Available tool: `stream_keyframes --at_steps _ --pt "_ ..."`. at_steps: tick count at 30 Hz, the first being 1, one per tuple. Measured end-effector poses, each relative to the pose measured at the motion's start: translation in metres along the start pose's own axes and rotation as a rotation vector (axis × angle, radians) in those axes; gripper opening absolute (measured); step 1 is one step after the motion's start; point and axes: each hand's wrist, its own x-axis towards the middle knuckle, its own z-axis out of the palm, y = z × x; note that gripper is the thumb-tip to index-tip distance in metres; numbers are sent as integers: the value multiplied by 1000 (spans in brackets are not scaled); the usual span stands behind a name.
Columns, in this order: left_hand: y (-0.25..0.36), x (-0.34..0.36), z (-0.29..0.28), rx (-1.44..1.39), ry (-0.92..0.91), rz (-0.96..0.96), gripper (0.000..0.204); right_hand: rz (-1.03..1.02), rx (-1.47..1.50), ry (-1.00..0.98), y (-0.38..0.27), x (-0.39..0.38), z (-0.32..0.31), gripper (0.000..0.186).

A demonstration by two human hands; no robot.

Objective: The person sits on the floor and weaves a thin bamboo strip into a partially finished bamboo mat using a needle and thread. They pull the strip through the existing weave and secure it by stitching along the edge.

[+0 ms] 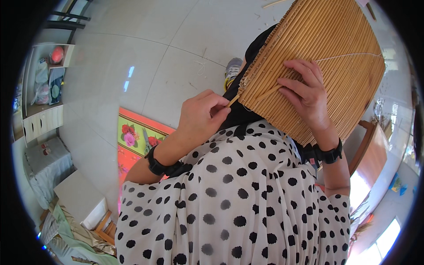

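Observation:
A woven mat of thin golden bamboo sticks (340, 84) lies over my black-clad lap at upper right, a white thread (353, 54) across it. My left hand (205, 112) pinches a thin bamboo strip (234, 100) at the mat's lower-left edge, by its bound, stitched border. My right hand (304, 92) is on the mat, thumb and index finger closed on a slanting loose strip (269, 93), the other fingers bent above it.
A floral red-and-green mat (132, 137) with scissors (146, 140) lies on the tiled floor (132, 53). At left stand an open shelf (42, 119) with bags and boxes (81, 198). A wooden piece of furniture (371, 154) is at right. My shoe (232, 70) shows beside the bamboo.

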Motion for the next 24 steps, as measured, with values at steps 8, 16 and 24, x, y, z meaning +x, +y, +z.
stream_keyframes --at_steps 8,16,24 --pt "-1 2 2 1 3 7 10 5 -3 -5 0 0 -1 23" --pt "0 3 3 -57 -39 -30 10 8 3 -9 1 0 -2 22" --pt "-5 1 0 -79 -39 -26 10 -1 -1 -5 -4 1 2 23"
